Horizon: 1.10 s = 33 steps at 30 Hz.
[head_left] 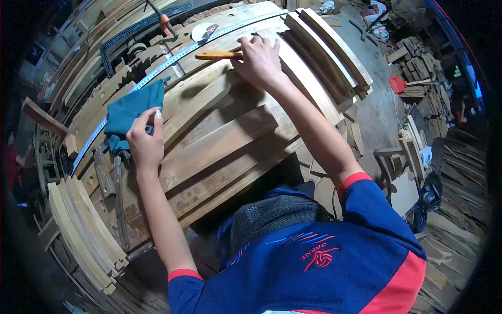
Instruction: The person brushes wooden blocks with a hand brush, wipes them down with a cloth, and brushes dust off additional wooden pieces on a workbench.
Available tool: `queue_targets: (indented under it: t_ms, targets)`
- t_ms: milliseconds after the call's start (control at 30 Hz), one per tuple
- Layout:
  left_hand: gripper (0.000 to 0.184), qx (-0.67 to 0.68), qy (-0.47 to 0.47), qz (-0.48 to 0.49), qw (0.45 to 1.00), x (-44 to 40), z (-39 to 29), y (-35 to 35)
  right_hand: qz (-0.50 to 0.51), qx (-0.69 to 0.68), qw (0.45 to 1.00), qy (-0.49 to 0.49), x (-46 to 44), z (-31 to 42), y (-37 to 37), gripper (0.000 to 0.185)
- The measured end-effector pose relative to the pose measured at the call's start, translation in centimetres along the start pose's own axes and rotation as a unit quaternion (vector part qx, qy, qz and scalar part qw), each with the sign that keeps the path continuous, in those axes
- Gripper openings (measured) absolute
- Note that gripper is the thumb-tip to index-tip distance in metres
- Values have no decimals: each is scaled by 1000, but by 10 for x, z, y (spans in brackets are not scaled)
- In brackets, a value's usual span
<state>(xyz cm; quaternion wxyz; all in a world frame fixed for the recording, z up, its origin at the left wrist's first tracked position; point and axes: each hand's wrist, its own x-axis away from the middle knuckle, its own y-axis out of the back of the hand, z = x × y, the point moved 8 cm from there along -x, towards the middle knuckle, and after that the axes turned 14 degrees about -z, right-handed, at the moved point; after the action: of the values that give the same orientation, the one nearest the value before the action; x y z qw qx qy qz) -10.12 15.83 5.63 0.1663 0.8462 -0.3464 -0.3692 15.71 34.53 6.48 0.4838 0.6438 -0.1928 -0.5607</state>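
Observation:
My right hand (259,62) is closed around a wooden-handled tool (218,55), its handle pointing left; the far end is hidden by the hand. Beneath that hand lie curved boards on the workbench. My left hand (146,138) is raised beside a crumpled teal cloth (130,110), thumb and forefinger close together; whether anything is between them is too small to tell. A flat wooden board (219,144) lies in front of my body, between the two forearms. A curved board (196,112) rests just behind it.
A long measuring tape (180,55) runs along the bench's far side. Curved pieces are stacked at right (329,52) and lower left (86,230). An orange-handled clamp (166,25) stands at the back. A red dustpan (397,85) lies on the floor; a person (14,162) is at far left.

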Motion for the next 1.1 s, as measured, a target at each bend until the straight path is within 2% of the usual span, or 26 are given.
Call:
queue_targets:
  t_ms: [100,167,200,233,300,400,500,533,733,800,867,900,967,1000,1033,1067,1100]
  targets:
    - [19,-64,-64,-139,986,-12,22,31,-10,-7,1000,-24,6,-4,-4,54]
    - [26,-123,-12,-195,973,-26,38,62,-19,-31,999,-31,10,-3,-1,57]
    - [39,-209,40,-168,963,-32,50,73,-45,-39,998,-8,15,1,1,56]
    - [54,-275,41,-168,946,-35,64,78,-73,-46,996,18,18,6,5,56]
    - [64,-306,92,-113,941,-40,95,72,-97,-121,985,77,28,19,11,50]
    - [82,-283,94,-42,954,-45,110,54,-80,-163,979,91,44,33,23,42]
    - [87,-351,97,-45,930,-43,104,54,-71,-177,977,95,56,37,33,38]
    - [90,-357,84,-72,928,-43,106,57,-74,-174,977,98,61,36,37,37]
    - [78,-270,-3,-167,948,-47,86,69,-42,-217,970,102,96,31,46,38]
    - [69,-191,-66,-209,957,-50,49,84,-45,-228,967,104,106,31,50,37]
    - [58,-193,-105,-268,938,-46,-8,102,-51,-259,960,98,111,27,47,38]
    - [57,-164,-98,-282,940,-43,-21,110,-61,-251,960,105,111,29,50,38]
    - [56,17,-61,-280,958,-33,-54,110,-83,-235,961,118,108,34,63,39]
    - [56,110,-11,-255,961,-25,-66,101,-72,-303,944,106,106,39,68,43]
    - [57,201,40,-227,952,-15,-79,89,-40,-394,914,88,107,48,74,62]
    - [61,217,86,-182,955,-2,-88,72,7,-538,843,6,106,59,80,69]
    - [60,237,59,-159,957,10,-110,54,51,-662,744,-76,108,72,80,77]
